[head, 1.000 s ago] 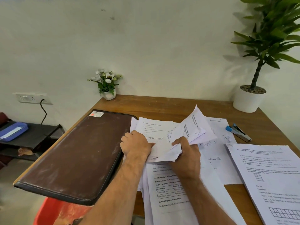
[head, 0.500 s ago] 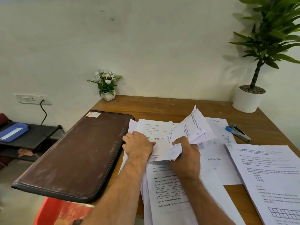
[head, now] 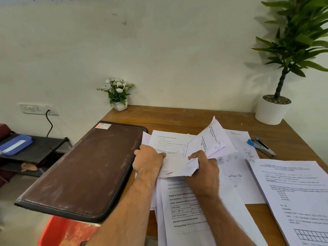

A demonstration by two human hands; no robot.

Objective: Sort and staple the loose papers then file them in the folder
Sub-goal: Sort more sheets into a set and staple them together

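A bunch of loose printed papers (head: 193, 150) is lifted above the wooden table (head: 177, 118). My left hand (head: 148, 160) grips its left edge and my right hand (head: 204, 167) grips its lower right, where the sheets fan up and curl. More printed sheets (head: 184, 210) lie flat under my forearms. A separate stack of papers (head: 294, 192) lies at the right. The closed brown folder (head: 88, 167) lies on the table's left side, overhanging the edge. A blue and black stapler (head: 260, 146) rests at the right, beyond the papers.
A small white pot of flowers (head: 119, 96) stands at the back left corner and a large potted plant (head: 273, 109) at the back right. A black rack (head: 33, 150) with a blue case stands left of the table; something red (head: 62, 231) sits below the front edge.
The folder has slid a little to the left. Both hands keep their grip on the bunch, and the sheets have shifted only slightly.
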